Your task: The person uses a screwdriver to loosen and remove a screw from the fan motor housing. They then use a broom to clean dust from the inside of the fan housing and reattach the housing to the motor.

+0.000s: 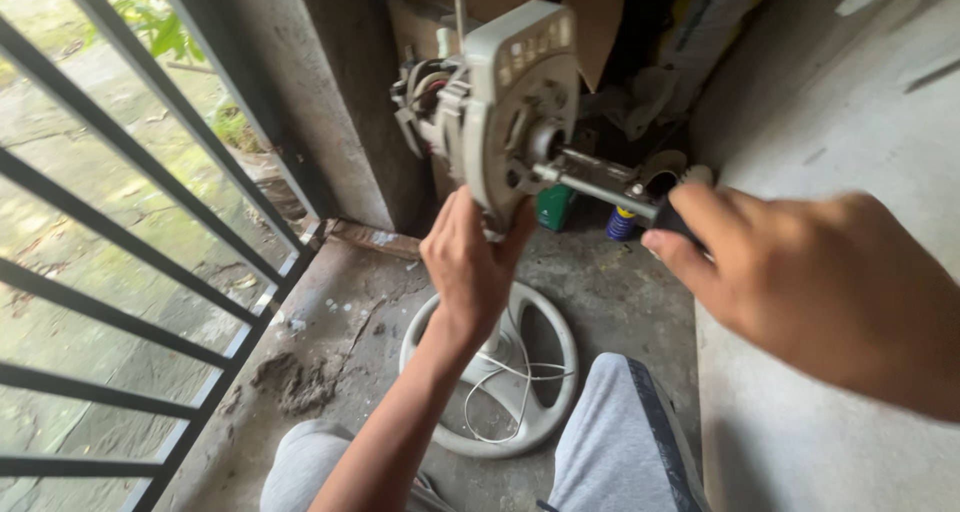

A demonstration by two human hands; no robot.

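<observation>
Big and blurry, his right hand (800,282) wraps its fingers around a metal tool (600,184); left hand (470,262) grips the gray plastic fan motor (510,102) above the round base (490,372).

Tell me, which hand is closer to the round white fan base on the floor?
Left. The left hand holds the fan motor from below, right above the base. The right hand is off to the side, holding a tool against the motor.
</observation>
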